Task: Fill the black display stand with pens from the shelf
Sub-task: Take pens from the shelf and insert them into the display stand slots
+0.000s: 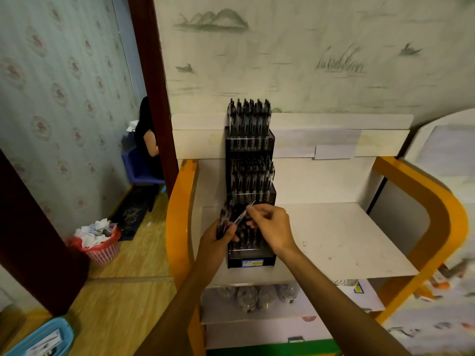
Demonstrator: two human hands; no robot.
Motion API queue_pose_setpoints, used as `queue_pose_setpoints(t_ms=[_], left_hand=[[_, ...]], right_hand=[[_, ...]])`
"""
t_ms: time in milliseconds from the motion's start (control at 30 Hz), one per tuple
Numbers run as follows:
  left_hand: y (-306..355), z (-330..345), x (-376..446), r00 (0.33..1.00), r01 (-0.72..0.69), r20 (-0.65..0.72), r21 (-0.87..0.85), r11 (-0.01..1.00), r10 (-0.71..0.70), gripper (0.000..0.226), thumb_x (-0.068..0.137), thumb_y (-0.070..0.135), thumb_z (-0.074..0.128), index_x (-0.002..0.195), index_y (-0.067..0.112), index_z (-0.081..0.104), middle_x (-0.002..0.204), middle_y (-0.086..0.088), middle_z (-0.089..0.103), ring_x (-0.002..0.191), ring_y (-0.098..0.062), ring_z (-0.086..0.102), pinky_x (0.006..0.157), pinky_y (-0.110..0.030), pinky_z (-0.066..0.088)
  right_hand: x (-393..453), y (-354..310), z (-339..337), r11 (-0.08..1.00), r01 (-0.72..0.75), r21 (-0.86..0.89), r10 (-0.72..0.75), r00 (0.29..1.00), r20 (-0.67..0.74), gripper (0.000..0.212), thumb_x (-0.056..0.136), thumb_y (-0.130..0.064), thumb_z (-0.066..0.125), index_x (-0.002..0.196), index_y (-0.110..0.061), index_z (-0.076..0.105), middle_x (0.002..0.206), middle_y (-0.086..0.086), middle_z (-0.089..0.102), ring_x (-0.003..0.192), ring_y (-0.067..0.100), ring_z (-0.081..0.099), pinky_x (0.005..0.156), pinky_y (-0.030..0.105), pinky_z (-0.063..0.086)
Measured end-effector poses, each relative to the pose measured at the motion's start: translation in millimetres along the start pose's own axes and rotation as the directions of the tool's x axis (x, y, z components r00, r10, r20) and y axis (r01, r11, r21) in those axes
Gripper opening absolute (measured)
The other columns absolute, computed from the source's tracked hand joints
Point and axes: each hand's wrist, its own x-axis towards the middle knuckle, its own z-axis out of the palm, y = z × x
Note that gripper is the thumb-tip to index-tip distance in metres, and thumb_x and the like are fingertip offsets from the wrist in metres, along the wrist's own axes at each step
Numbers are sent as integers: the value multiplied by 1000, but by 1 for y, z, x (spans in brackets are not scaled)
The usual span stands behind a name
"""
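A tall black tiered display stand (pixel 250 260) stands on a white shelf (pixel 341 240), against its back panel. Its top and middle tiers are packed with upright black pens (pixel 248 119); the lowest tier holds several more. My left hand (pixel 218 237) grips a bundle of black pens (pixel 224 219) just left of the lowest tier. My right hand (pixel 270 227) hovers over that tier and pinches a single pen (pixel 244 213) that slants up to the right.
The shelf unit has orange curved side frames (pixel 180 214). Clear bags lie on the lower shelf (pixel 257 296). Left, through a doorway, a person sits on a blue chair (pixel 140 165). A pink waste basket (pixel 102 250) stands on the wooden floor.
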Motion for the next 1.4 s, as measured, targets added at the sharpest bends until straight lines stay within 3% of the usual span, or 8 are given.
queue_pose_setpoints(t_ms=[267, 433, 567, 667, 867, 1133, 1300, 1400], left_hand=[[-2, -2, -1, 1000, 2, -4, 124, 992, -1, 20, 101, 39, 50, 100, 27, 66, 74, 9, 67, 53, 6, 56, 52, -9, 42], [-9, -11, -2, 986, -13, -160, 200, 980, 45, 22, 102, 40, 46, 93, 31, 64, 60, 9, 56, 54, 2, 53, 52, -12, 42], [-8, -9, -3, 980, -38, -190, 122, 992, 61, 26, 101, 43, 42, 99, 26, 61, 59, 6, 48, 50, -5, 46, 51, -27, 40], [-5, -8, -3, 970, -50, -232, 101, 994, 73, 35, 101, 46, 40, 108, 22, 65, 54, 11, 48, 51, -7, 45, 55, -31, 39], [6, -8, -6, 960, -118, -233, 170, 978, 156, 42, 95, 52, 38, 113, 26, 66, 54, 15, 50, 49, 1, 48, 50, -14, 39], [3, -7, -8, 981, -69, -170, 151, 986, 95, 31, 99, 47, 42, 93, 24, 61, 63, 3, 53, 55, -3, 50, 59, -26, 43], [3, -7, -8, 985, -85, -142, 128, 988, 103, 24, 103, 39, 44, 101, 30, 67, 76, 17, 66, 71, 7, 60, 64, -5, 42], [4, -6, -8, 988, -53, -140, 89, 995, 65, 21, 104, 37, 44, 100, 32, 65, 63, 27, 61, 61, 11, 57, 56, -4, 40]], right_hand=[[5, 4, -10, 987, -58, 147, 62, 998, -29, 19, 92, -16, 68, 93, 3, 73, 81, 17, 74, 72, 27, 74, 67, 29, 61], [9, 15, -21, 983, 61, -174, -68, 997, -31, 19, 95, -16, 64, 84, -4, 73, 74, 7, 74, 67, 18, 71, 73, 34, 60], [6, 21, -25, 871, 197, -449, -203, 978, 35, 23, 97, -20, 62, 80, -7, 71, 73, 1, 72, 71, 13, 68, 76, 33, 56], [4, 22, -22, 822, 253, -510, -248, 966, 78, 23, 99, -21, 59, 85, -6, 70, 77, 4, 71, 73, 16, 68, 75, 35, 55], [6, 19, -20, 769, 309, -560, -297, 948, 115, 23, 99, -20, 59, 82, -8, 69, 76, 3, 70, 69, 13, 64, 67, 26, 51], [4, 31, -14, 745, 215, -631, -152, 976, 154, 29, 97, -29, 61, 82, -8, 74, 76, 6, 72, 71, 18, 67, 71, 28, 53], [-3, 45, -7, 715, 139, -685, -45, 987, 153, 31, 97, -20, 62, 73, -2, 71, 70, -2, 60, 81, 18, 67, 58, 6, 35], [1, 44, -7, 710, 134, -691, -21, 985, 170, 37, 97, -31, 63, 73, -3, 72, 70, 5, 68, 75, 20, 66, 64, 15, 41]])
